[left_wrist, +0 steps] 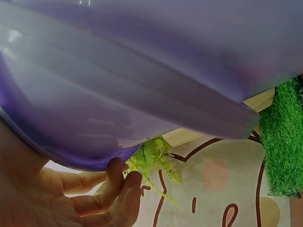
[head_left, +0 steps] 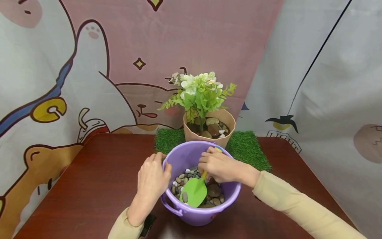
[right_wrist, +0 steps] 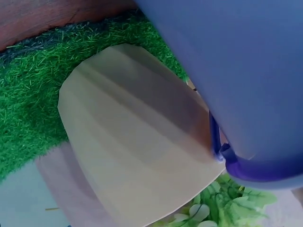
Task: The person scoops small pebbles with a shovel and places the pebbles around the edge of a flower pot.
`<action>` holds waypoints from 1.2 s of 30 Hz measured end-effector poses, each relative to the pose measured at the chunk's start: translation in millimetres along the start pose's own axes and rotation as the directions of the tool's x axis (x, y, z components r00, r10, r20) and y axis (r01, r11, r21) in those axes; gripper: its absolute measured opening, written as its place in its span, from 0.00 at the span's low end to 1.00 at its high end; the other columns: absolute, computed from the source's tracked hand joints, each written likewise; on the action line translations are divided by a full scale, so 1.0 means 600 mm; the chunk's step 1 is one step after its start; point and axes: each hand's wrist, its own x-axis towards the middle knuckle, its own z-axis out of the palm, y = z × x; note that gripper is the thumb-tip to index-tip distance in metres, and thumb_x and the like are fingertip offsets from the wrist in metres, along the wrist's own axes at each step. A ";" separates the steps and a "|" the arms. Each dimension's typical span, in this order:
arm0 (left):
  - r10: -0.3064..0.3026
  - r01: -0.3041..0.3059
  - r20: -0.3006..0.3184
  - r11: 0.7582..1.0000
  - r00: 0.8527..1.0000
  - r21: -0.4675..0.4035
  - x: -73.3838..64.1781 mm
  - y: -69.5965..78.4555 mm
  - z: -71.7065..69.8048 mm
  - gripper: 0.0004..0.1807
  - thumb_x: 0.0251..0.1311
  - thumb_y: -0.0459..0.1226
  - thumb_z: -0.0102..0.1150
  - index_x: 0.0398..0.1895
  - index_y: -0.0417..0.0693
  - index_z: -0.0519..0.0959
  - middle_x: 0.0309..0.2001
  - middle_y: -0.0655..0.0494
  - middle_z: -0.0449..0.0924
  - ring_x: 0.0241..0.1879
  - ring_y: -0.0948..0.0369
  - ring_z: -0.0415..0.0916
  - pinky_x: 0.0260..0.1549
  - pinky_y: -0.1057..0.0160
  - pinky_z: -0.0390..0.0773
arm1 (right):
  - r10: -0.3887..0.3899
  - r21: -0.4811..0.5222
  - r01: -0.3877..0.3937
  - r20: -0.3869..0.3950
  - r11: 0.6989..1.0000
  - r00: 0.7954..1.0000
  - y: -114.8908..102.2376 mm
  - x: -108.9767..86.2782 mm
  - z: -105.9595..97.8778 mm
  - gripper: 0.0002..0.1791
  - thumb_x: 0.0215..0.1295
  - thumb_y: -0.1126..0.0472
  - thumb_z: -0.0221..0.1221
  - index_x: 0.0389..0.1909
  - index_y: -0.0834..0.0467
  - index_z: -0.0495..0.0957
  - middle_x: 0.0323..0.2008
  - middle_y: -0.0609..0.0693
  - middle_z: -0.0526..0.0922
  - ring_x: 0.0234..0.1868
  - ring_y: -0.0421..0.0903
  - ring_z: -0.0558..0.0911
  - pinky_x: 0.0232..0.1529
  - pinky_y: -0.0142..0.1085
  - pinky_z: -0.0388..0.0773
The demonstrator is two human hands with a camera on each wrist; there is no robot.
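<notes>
A purple bucket (head_left: 199, 217) stands on the table with pebbles (head_left: 179, 181) of several colours inside. My left hand (head_left: 153, 176) grips its rim on the left side. The left wrist view shows the fingers (left_wrist: 128, 189) bent at the bucket's rim (left_wrist: 90, 165). In my right hand (head_left: 219, 166) is the yellow handle of a toy shovel, whose green blade (head_left: 195, 192) points down into the bucket over the stones. A grey pebble (head_left: 185, 197) lies on the blade. The right wrist view does not show the right hand, only the bucket's outer wall (right_wrist: 246, 85) and things beyond it.
Just behind the bucket, a beige pot (head_left: 191, 132) holds stones and a plant (head_left: 201, 93) with white flowers. The pot stands on a green artificial grass mat (head_left: 249, 149). Brown tabletop (head_left: 104, 172) extends to both sides, with a printed cloth (head_left: 209, 39) hanging behind.
</notes>
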 end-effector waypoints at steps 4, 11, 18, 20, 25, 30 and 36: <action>-0.002 0.002 0.001 1.000 1.000 0.002 0.000 0.000 0.001 0.10 0.51 0.35 0.55 0.36 0.40 0.80 0.32 0.47 0.81 0.34 0.48 0.79 0.29 0.47 0.77 | 0.030 0.028 -0.029 -0.029 0.999 0.999 0.007 -0.003 -0.001 0.10 0.46 0.54 0.67 0.29 0.48 0.78 0.28 0.38 0.79 0.33 0.38 0.73 0.43 0.34 0.63; -0.006 0.006 0.002 1.000 1.000 0.004 -0.001 0.000 0.001 0.11 0.51 0.35 0.55 0.36 0.40 0.80 0.32 0.47 0.81 0.34 0.47 0.79 0.28 0.47 0.77 | 0.054 0.104 -0.049 -0.047 0.993 0.997 0.017 -0.005 -0.006 0.11 0.46 0.58 0.68 0.31 0.49 0.78 0.29 0.39 0.79 0.35 0.38 0.73 0.44 0.34 0.63; 0.006 -0.006 -0.016 1.000 1.000 0.001 -0.001 -0.001 0.001 0.10 0.51 0.35 0.56 0.36 0.40 0.80 0.31 0.47 0.81 0.33 0.47 0.79 0.27 0.47 0.77 | 0.103 0.245 -0.077 -0.097 0.967 0.990 0.035 -0.012 -0.016 0.11 0.49 0.57 0.67 0.34 0.49 0.78 0.33 0.37 0.81 0.39 0.37 0.75 0.46 0.35 0.63; 0.009 -0.009 -0.020 1.000 1.000 0.000 -0.001 -0.001 0.000 0.10 0.51 0.35 0.56 0.36 0.40 0.81 0.31 0.47 0.81 0.33 0.48 0.79 0.27 0.47 0.77 | 0.118 0.281 -0.081 -0.115 0.956 0.986 0.040 -0.015 -0.020 0.11 0.50 0.56 0.67 0.35 0.49 0.78 0.34 0.37 0.81 0.40 0.36 0.75 0.45 0.35 0.63; 0.005 -0.005 -0.021 1.000 1.000 -0.003 -0.001 0.000 0.000 0.10 0.50 0.35 0.56 0.36 0.40 0.81 0.31 0.47 0.81 0.33 0.48 0.79 0.27 0.47 0.77 | 0.145 0.328 -0.094 -0.136 0.940 0.980 0.044 -0.022 -0.023 0.10 0.52 0.55 0.66 0.36 0.49 0.78 0.35 0.37 0.81 0.39 0.36 0.74 0.42 0.32 0.61; 0.002 -0.002 -0.017 1.000 1.000 -0.005 -0.001 0.001 0.000 0.10 0.50 0.35 0.56 0.35 0.40 0.81 0.31 0.47 0.81 0.33 0.48 0.79 0.27 0.47 0.77 | 0.157 0.342 -0.092 -0.169 0.935 0.973 0.047 -0.028 -0.020 0.10 0.52 0.56 0.65 0.36 0.49 0.79 0.36 0.38 0.82 0.40 0.36 0.75 0.42 0.32 0.61; 0.004 -0.004 -0.013 1.000 1.000 -0.003 -0.001 0.001 -0.001 0.10 0.50 0.34 0.56 0.35 0.40 0.81 0.31 0.47 0.81 0.33 0.48 0.79 0.27 0.47 0.77 | 0.161 0.322 -0.085 -0.215 0.943 0.963 0.053 -0.038 -0.021 0.10 0.51 0.56 0.66 0.35 0.50 0.79 0.35 0.39 0.82 0.41 0.37 0.76 0.43 0.33 0.63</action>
